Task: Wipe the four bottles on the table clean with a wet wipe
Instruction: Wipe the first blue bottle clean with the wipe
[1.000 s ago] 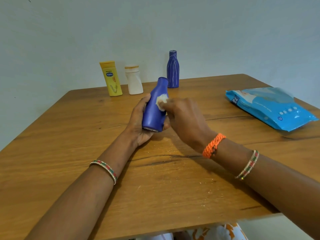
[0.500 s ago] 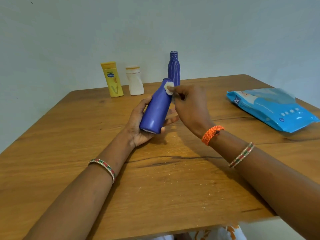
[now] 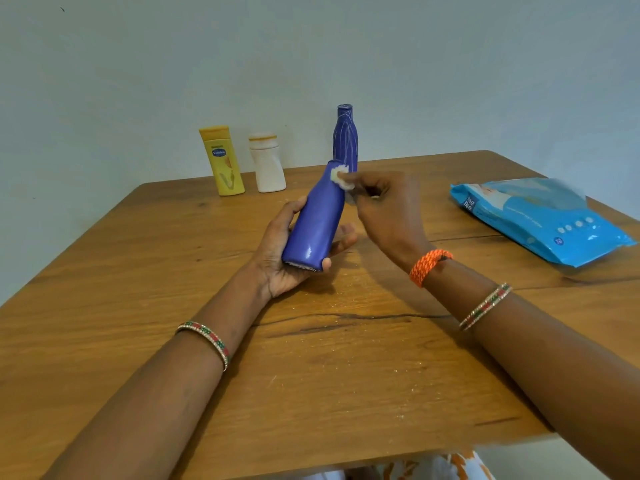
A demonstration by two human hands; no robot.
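Gripping the blue bottle tilted above the tabletop, the left hand curls round its base; the right hand pinches the wet wipe against its neck.

A plain room in what looks like a home. A wooden table with visible grain and dark cracks stands against a bare, pale wall. At its far edge stand household toiletry bottles: a yellow lotion bottle, a white bottle and a blue bottle. A blue pack of wet wipes lies at the right.
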